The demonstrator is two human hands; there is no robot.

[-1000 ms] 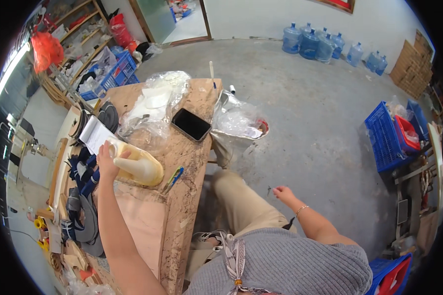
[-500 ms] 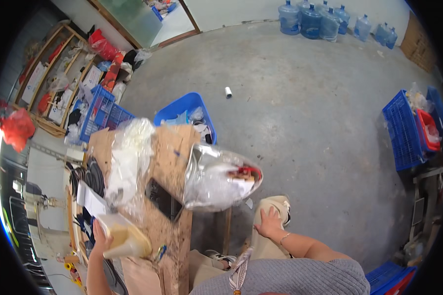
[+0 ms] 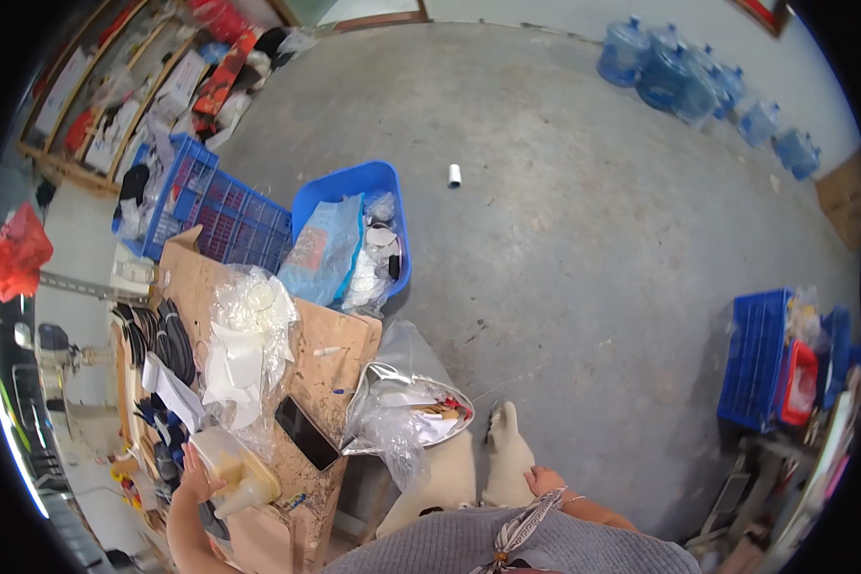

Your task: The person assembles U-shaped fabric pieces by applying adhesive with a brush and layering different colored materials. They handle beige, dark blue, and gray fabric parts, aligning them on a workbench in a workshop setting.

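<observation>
My left hand (image 3: 193, 475) lies against the near-left side of a pale yellow, clear-sided container (image 3: 249, 474) with a tapered end, on the wooden table (image 3: 344, 330). Its fingers are stretched out and do not visibly wrap round the container. My right hand (image 3: 545, 481) rests with fingers extended on my beige trouser leg and holds nothing. A dark phone (image 3: 306, 433) lies on the table beyond the container. At the table's right edge, above my legs, an open silvery plastic bag (image 3: 407, 383) shows red, tan and white pieces inside.
Clear plastic wrap with white sheets (image 3: 239, 359) covers part of the table, beside coiled black cords (image 3: 172, 344). A filled blue bin (image 3: 404, 230) and a blue crate (image 3: 249, 215) stand past it. Stacked crates (image 3: 754, 364) are at right, water jugs (image 3: 674, 77) at the far wall.
My view has shifted, bringing the table and blue bin more fully into sight. My right hand has moved back along my leg toward my body. My left hand stays beside the container.
</observation>
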